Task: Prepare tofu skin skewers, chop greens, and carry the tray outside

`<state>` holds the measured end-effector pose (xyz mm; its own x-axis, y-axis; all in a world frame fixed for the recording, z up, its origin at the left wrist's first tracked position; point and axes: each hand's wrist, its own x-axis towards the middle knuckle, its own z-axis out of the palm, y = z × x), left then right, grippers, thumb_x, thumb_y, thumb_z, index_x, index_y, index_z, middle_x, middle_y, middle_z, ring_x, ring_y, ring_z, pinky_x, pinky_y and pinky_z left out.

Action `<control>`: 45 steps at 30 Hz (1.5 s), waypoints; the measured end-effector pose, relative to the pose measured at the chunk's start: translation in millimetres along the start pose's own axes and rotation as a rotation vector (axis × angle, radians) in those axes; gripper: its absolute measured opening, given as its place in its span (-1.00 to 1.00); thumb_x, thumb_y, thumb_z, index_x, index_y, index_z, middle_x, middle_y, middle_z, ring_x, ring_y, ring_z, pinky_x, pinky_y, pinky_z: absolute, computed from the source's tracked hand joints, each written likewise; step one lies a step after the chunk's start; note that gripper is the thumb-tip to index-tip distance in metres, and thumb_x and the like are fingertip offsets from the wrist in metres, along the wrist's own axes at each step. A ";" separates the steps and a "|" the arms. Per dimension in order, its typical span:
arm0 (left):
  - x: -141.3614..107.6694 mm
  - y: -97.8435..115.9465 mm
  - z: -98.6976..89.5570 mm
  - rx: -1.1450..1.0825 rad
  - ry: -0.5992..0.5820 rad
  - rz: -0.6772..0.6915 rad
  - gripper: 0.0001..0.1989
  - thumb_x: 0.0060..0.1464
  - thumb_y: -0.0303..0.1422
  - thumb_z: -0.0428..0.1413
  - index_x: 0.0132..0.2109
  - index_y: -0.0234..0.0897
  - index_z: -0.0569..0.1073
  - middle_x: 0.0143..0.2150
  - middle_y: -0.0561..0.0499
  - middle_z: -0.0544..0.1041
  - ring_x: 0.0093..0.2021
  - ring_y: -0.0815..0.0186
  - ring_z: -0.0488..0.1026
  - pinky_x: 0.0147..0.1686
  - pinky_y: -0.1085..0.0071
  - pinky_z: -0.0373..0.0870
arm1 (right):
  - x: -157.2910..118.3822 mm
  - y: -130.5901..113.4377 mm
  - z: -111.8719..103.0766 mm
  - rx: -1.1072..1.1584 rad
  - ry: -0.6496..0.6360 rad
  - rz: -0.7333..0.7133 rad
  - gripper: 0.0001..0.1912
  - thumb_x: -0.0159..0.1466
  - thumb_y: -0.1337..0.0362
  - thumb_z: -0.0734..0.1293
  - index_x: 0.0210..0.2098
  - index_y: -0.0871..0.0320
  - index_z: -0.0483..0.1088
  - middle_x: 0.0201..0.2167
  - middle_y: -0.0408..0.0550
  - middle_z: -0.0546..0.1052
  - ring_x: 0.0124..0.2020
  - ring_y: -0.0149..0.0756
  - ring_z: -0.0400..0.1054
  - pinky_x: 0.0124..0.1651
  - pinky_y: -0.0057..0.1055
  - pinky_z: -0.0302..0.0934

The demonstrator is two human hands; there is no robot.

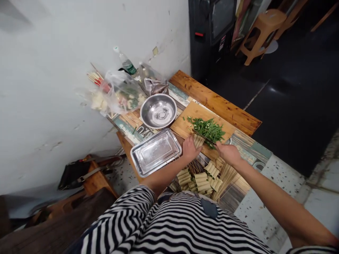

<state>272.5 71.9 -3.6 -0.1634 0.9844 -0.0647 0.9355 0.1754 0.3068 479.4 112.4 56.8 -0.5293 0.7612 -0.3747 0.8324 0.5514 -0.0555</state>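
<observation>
On the wooden cutting board (182,124) lies a heap of chopped green leafy vegetable (209,129). My left hand (190,149) is closed on pale tofu-skin rolls (199,140) at the board's near edge. The handle of a knife (204,136) is in my right hand (229,153); its dark blade lies between the rolls and the greens, partly hidden. Close to my body are several more skewered tofu-skin rolls (201,182) with green filling, and beside them a bundle of bare bamboo skewers (227,178).
Left of the board stand a round steel bowl (159,112) and a rectangular metal tray (156,151). Plastic bags of food (125,93), a bottle (127,63) and red-tipped sticks (95,79) are by the wall. A wooden bench (214,102) runs along the table's far side.
</observation>
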 end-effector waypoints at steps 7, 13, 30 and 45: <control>0.2 11.2 1.5 0.059 -0.067 -0.091 -0.37 0.01 -0.16 0.17 0.15 -0.42 0.27 0.06 -0.24 0.44 0.11 0.04 0.31 0.08 0.19 0.20 | 4.2 2.2 -4.3 -0.043 -0.029 -0.027 -0.59 0.44 0.10 -0.09 -0.07 0.15 0.26 -0.38 0.10 0.58 -0.28 -0.15 0.51 -0.37 -0.43 0.13; -4.0 10.4 -3.5 0.069 -0.109 -0.055 -0.48 0.08 -0.22 0.16 0.14 -0.36 0.31 0.15 -0.22 0.38 0.15 0.08 0.28 0.10 0.22 0.17 | 7.8 -2.8 -6.1 -0.034 -0.096 -0.031 -0.61 0.44 0.13 -0.06 -0.07 0.20 0.26 -0.31 0.14 0.58 -0.24 -0.11 0.52 -0.33 -0.38 0.21; 2.1 15.0 -9.2 0.057 -0.142 -0.082 -0.47 0.00 -0.24 0.22 0.07 -0.41 0.33 0.04 -0.26 0.44 0.12 0.05 0.31 0.08 0.18 0.17 | 39.5 -23.2 3.8 0.073 -0.108 0.054 -0.65 0.43 0.15 0.01 -0.03 0.26 0.24 -0.28 0.21 0.58 -0.23 -0.12 0.52 -0.27 -0.37 0.25; -123.9 16.1 -114.0 0.153 -0.431 0.150 -0.33 -0.09 -0.30 0.17 0.22 -0.21 0.26 0.08 -0.15 0.43 0.10 0.04 0.32 0.08 0.10 0.21 | -59.4 4.7 7.3 0.356 0.244 0.302 -0.63 0.40 0.09 0.07 -0.13 0.25 0.32 -0.42 0.11 0.55 -0.42 -0.17 0.42 -0.40 -0.40 0.01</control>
<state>272.0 -46.1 117.5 0.0912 0.8989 -0.4285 0.9794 -0.0031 0.2020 515.9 67.3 72.1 -0.2452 0.9490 -0.1983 0.9355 0.1779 -0.3051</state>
